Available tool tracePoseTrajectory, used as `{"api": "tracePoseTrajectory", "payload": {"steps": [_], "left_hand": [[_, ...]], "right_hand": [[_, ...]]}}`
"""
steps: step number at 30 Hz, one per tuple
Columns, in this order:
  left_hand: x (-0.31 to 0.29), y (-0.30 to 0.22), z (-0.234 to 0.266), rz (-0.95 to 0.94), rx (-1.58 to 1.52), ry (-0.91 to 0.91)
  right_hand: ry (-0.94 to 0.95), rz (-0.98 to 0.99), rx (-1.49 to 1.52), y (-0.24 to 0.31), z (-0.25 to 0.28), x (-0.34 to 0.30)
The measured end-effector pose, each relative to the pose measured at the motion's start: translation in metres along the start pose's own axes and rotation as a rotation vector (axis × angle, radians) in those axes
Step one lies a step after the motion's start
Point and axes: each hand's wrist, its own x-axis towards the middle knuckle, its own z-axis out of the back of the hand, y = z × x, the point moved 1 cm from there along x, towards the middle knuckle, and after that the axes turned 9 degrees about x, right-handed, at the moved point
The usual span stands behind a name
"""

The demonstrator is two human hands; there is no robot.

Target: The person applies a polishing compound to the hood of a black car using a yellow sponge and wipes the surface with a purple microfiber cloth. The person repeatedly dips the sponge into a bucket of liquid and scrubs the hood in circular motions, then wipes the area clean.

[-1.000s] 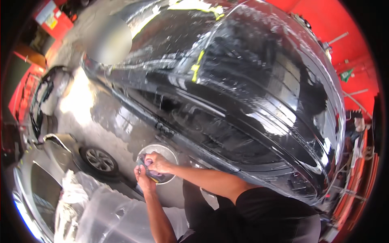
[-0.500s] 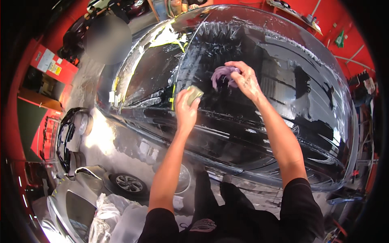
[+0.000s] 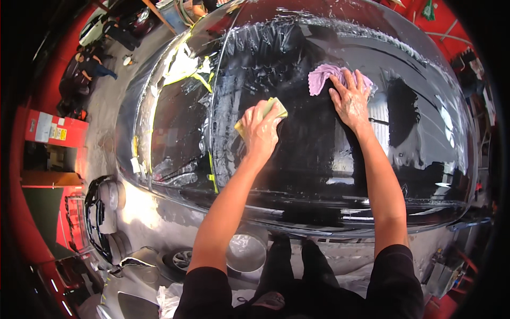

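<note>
Left hand (image 3: 259,129) grips yellow sponge (image 3: 280,109) at black car roof (image 3: 305,146), contact unclear; right hand (image 3: 351,106), fingers spread, lies on purple cloth (image 3: 321,78) there; sponge probably light, springy, best held by sides; cloth likely limp, slippery, best palmed flat.

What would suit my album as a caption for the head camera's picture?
Left hand gripping a yellowish block, right hand spread on a purple cloth, over a glossy dark car.
</note>
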Motion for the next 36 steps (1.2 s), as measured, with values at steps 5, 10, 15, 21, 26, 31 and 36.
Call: {"api": "tracePoseTrajectory", "payload": {"steps": [5, 10, 15, 21, 26, 31, 36], "left_hand": [[0.097, 0.034, -0.061, -0.016, 0.029, -0.062], [0.171, 0.055, -0.099, 0.030, 0.111, -0.035], [0.183, 0.049, -0.101, 0.034, 0.099, 0.079], [0.175, 0.042, -0.080, 0.031, 0.239, 0.060], [0.063, 0.016, -0.026, -0.037, 0.159, 0.023], [0.127, 0.043, -0.066, -0.041, 0.170, 0.025], [0.247, 0.077, -0.132, 0.131, 0.176, -0.074]], "right_hand": [[-0.032, -0.010, 0.026, 0.009, 0.003, 0.001], [0.020, -0.030, 0.012, 0.012, 0.008, 0.006], [0.032, 0.038, 0.156, -0.018, 0.007, 0.026], [-0.079, 0.007, 0.254, -0.010, 0.003, 0.048], [-0.046, 0.001, 0.224, -0.017, 0.009, 0.046], [0.005, 0.004, 0.184, -0.008, 0.007, 0.050], [0.037, 0.020, 0.174, 0.002, 0.005, 0.046]]}}
